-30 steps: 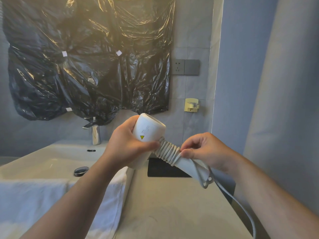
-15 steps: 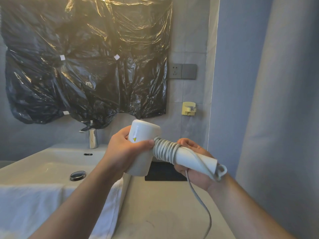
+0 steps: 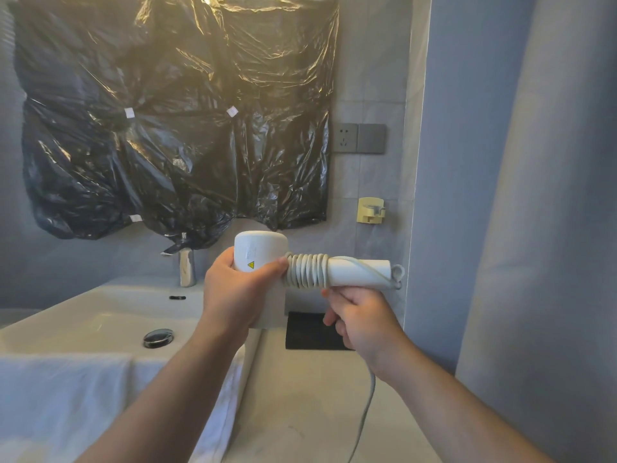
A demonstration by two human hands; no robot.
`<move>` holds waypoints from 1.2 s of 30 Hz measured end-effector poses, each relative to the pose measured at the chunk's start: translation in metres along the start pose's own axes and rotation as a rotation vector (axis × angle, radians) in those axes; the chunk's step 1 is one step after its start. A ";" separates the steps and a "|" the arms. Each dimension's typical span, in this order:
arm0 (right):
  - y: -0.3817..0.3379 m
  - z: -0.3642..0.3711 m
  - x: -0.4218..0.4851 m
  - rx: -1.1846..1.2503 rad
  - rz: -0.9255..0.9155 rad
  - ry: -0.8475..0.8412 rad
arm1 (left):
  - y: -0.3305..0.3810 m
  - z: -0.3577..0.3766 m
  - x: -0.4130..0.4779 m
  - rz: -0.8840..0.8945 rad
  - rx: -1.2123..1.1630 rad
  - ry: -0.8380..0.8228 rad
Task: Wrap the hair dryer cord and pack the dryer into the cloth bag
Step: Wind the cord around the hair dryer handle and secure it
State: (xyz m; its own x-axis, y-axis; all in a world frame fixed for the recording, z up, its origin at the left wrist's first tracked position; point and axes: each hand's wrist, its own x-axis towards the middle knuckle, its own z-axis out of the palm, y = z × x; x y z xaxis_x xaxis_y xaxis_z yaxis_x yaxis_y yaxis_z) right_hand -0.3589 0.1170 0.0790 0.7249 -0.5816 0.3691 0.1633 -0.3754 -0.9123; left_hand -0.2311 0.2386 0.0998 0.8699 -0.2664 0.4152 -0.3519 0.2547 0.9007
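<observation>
My left hand grips the barrel of the white hair dryer, held up over the counter with its handle pointing right. Several turns of the grey-white cord sit wound round the handle near the barrel. One strand crosses the handle to its end loop. My right hand is below the handle and grips the cord, whose loose length hangs down past my wrist to the counter. A dark cloth item, possibly the bag, lies on the counter against the wall, partly hidden by my right hand.
A white basin with a chrome faucet and drain plug is on the left. A white towel hangs over its front. Black plastic covers the mirror. A socket and yellow hook are on the wall; a curtain hangs at right.
The dryer has risen and its handle has levelled out to point right. My right hand moved from the top of the handle to below it, carrying the cord round.
</observation>
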 end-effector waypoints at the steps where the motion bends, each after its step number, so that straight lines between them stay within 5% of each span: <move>1: 0.000 0.000 -0.001 -0.147 -0.023 -0.002 | -0.001 0.000 0.001 0.018 0.021 0.021; 11: -0.023 -0.012 -0.001 -0.805 -0.232 -0.050 | 0.004 -0.005 -0.004 0.374 0.425 0.091; 16: -0.037 -0.022 0.004 -0.870 -0.299 -0.098 | 0.003 -0.009 -0.002 0.433 0.483 0.006; 25: -0.054 -0.044 0.007 -0.664 -0.221 -0.139 | 0.014 -0.019 0.002 0.358 0.387 -0.258; 36: -0.027 -0.059 0.024 0.251 -0.079 -0.404 | 0.016 -0.018 -0.006 0.110 -0.033 -0.413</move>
State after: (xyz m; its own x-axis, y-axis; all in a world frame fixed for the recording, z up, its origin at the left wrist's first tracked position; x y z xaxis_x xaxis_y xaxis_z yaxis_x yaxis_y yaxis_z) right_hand -0.3853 0.0711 0.1224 0.8974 -0.2127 0.3865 0.3494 -0.1923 -0.9170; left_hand -0.2360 0.2612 0.1093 0.6134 -0.5844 0.5312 -0.4181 0.3303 0.8462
